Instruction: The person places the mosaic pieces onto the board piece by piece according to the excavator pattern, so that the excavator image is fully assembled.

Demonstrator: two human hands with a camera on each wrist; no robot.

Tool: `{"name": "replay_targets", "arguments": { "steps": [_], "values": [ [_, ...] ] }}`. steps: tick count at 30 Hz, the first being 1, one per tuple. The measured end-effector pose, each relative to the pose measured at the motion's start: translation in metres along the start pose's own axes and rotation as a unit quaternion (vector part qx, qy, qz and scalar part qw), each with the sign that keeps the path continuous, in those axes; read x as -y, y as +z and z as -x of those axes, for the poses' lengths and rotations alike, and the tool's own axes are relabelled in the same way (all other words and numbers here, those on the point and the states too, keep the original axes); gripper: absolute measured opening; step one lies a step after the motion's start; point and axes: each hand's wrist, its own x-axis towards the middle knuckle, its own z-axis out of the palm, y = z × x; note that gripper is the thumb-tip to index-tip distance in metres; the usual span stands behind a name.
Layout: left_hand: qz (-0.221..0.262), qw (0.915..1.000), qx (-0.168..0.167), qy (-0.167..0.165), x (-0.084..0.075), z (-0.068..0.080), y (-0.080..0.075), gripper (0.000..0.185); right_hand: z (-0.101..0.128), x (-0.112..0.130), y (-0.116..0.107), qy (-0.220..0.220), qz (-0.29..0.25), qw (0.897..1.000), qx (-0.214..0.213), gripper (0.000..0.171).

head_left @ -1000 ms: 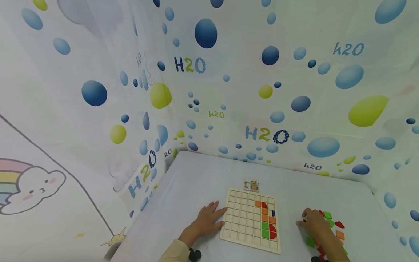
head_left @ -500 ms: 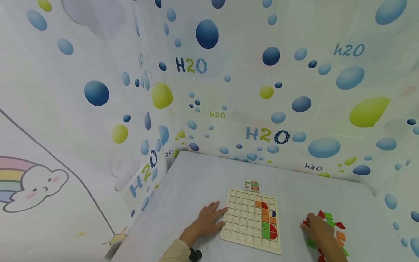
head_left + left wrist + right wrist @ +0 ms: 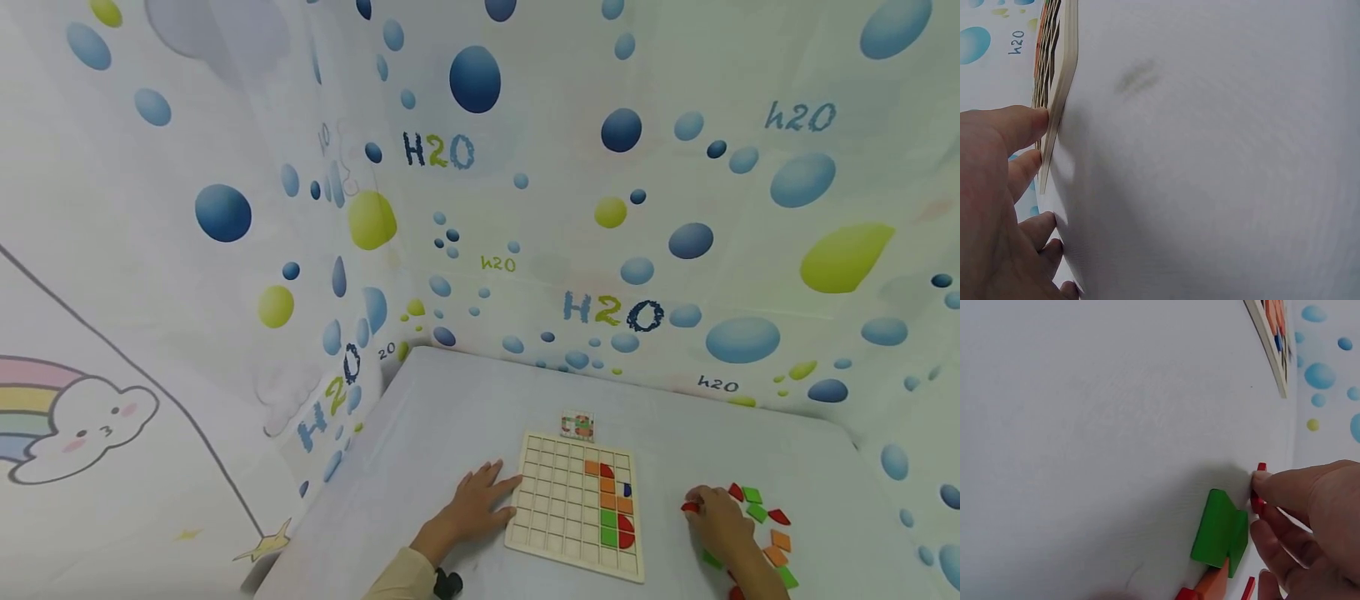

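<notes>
L hand [image 3: 985, 194] at the board [image 3: 1065, 72]: thumb [image 3: 1019, 124] + next finger [image 3: 1025, 173] touching its edge, others w/ tips on white tabletop [image 3: 1222, 162]; blurry smudge [image 3: 1137, 77] nearby, blue-spotted wall [image 3: 985, 84] in bkgd.

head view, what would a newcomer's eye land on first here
Probably the backdrop, printed with blue and lime drops, which fills most of the picture behind the table. Next, likely the gridded board near the bottom, with coloured pieces set along its right side. To its right, the right hand pinches a red piece beside loose pieces.
</notes>
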Motion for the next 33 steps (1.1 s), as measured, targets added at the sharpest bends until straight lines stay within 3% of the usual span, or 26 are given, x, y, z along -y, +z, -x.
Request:
{"name": "replay_targets", "arguments": {
  "steps": [8, 15, 25, 33],
  "values": [
    [0.005, 1.0, 0.006, -0.004, 0.0, -0.001, 0.001, 0.057, 0.003, -0.001, -0.003, 0.028, -0.018, 0.999, 0.002, 0.032],
    [0.006, 0.9999, 0.007, -0.007, -0.001, 0.0, -0.002, 0.057, 0.002, -0.001, 0.0, 0.043, -0.044, 0.998, 0.013, 0.03],
    [0.005, 0.9999, 0.004, -0.008, 0.001, -0.001, -0.001, 0.057, -0.014, 0.01, 0.008, -0.002, -0.063, 0.998, -0.023, 0.034],
    [0.012, 0.9999, 0.004, -0.009, 0.0, 0.0, 0.0, 0.057, -0.021, 0.04, 0.017, -0.04, -0.073, 0.995, -0.052, 0.031]
  ]
}}
